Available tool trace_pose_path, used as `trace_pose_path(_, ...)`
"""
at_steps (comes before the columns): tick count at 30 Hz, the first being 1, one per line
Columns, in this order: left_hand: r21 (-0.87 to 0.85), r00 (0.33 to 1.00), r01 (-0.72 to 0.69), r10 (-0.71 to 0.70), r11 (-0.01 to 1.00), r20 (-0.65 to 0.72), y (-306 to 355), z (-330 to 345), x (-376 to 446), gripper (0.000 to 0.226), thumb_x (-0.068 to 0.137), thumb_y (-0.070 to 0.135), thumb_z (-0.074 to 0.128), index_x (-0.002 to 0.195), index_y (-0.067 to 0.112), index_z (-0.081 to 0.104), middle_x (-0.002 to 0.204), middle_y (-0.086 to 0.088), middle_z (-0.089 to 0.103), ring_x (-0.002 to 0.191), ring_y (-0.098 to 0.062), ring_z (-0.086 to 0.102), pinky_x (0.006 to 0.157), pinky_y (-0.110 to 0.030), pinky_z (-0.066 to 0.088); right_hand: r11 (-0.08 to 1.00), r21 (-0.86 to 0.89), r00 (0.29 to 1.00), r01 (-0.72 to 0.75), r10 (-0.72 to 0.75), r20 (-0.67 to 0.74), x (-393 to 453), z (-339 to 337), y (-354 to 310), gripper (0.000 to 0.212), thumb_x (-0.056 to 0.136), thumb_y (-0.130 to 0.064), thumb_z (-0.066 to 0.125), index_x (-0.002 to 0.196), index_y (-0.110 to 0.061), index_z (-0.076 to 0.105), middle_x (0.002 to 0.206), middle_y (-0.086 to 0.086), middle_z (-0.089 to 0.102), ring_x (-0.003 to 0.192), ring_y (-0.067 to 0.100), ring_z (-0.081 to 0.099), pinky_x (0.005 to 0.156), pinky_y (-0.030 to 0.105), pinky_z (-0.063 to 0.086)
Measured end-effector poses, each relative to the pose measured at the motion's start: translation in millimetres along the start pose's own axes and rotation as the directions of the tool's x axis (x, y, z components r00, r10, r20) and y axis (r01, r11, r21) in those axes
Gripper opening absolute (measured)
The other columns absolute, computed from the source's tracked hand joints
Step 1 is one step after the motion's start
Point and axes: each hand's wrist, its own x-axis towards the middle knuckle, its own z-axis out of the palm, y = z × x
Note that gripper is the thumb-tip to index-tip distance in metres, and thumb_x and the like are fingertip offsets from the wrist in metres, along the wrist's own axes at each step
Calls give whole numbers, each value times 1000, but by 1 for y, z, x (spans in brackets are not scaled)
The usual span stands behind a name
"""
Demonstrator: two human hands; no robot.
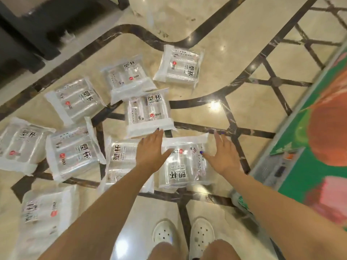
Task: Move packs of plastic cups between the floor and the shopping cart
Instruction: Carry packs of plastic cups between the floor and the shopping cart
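Reaching down to a cup pack (185,166) on the floor (216,59)
Left hand (150,152) and right hand (222,156) flanking it, fingers straight and spread, gripping nothing; eight more packs scattered nearby.

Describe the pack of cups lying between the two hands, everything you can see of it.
The pack of cups is a clear plastic bag with white sealed ends, and stacked see-through cups show inside. Black characters and a small red mark are printed on top. It lies flat on the marble floor, just ahead of the white shoes. The left hand and right hand flank it with fingers straight; whether they touch it is unclear. A neighbouring pack sits alongside.
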Motion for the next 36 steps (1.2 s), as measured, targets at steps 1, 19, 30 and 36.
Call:
trace_pose_path(1, -24, 1000, 15, -15, 1000, -1, -6, 31, 7, 84, 90, 66, 43, 154, 18, 15, 161, -2, 21, 145, -23, 26, 117, -41, 22, 1000, -1, 999, -12, 12, 29, 12, 29, 7, 95, 83, -77, 41, 155, -35, -5, 164, 0, 5, 150, 27, 12, 121, 45, 16)
trace_pose_path(19, -575, 930, 356, -218, 737, 296, -45, 273, 26, 107, 84, 44, 70, 155, 16, -5, 163, -1, 2, 149, -21, 11, 120, -41, 19, 707, 522, 876, -476, 329, 353, 70, 236, 106, 76, 80, -43, 77, 137, -9, 41, 135, 11, 53, 119, 27, 54, 102, 42, 43)
trace_pose_path(30, -619, 958, 286, -214, 732, 190, -24, 64, -22, 104, 84, 43, 71, 155, 22, -3, 162, -1, 12, 146, -24, 25, 117, -44, 26, 595, 742, 949, -310, 241, 203, -14, 48, 30, 56, 89, -28, 70, 134, -18, 39, 103, -15, 53, 87, 4, 57, 69, 20, 43)
trace_pose_path(36, -664, 973, 196, -229, 721, 39, -4, -124, -61, 103, 81, 43, 74, 156, 26, 5, 159, 2, 24, 140, -23, 36, 113, -46, 33, 585, 798, 985, -143, 166, 55, -61, -118, -42, 60, 87, -33, 72, 135, -16, 42, 123, -2, 57, 95, 13, 58, 73, 26, 41)
